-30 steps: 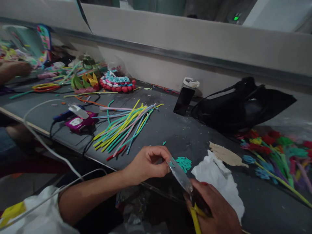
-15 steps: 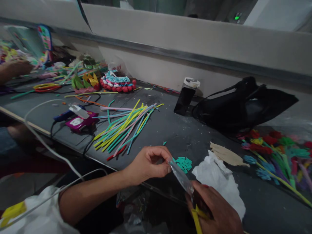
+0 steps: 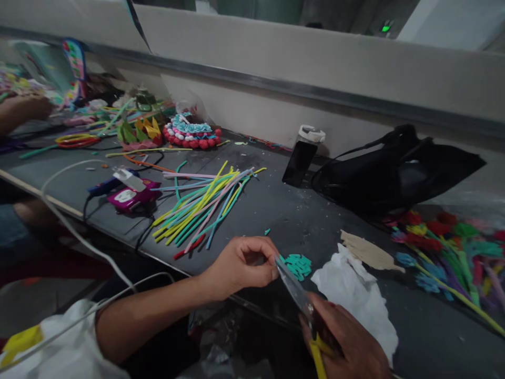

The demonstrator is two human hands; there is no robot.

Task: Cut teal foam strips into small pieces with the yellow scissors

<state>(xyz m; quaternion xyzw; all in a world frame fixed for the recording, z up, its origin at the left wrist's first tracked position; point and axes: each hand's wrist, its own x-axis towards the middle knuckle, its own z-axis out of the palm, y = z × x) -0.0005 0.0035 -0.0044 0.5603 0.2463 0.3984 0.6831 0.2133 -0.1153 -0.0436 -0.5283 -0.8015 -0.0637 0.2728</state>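
My right hand is wrapped round a pair of scissors with yellow handles, its blades angled up and to the left. The blade tips meet the fingertips of my left hand, whose thumb and forefinger are pinched together. Whatever sits in that pinch is too small or hidden to name. Just behind the blades, a small heap of short green cut pieces lies on the dark table. Farther left is a bundle of yellow, green, pink and blue fuzzy stems.
Crumpled white paper lies beside my right hand. Behind it are a black bag, a bottle and colourful craft flowers. Left stand a purple box and cables. Another person's hand works at far left.
The scissor blades look slightly narrower and closer together than before. Both hands stay in almost the same place.
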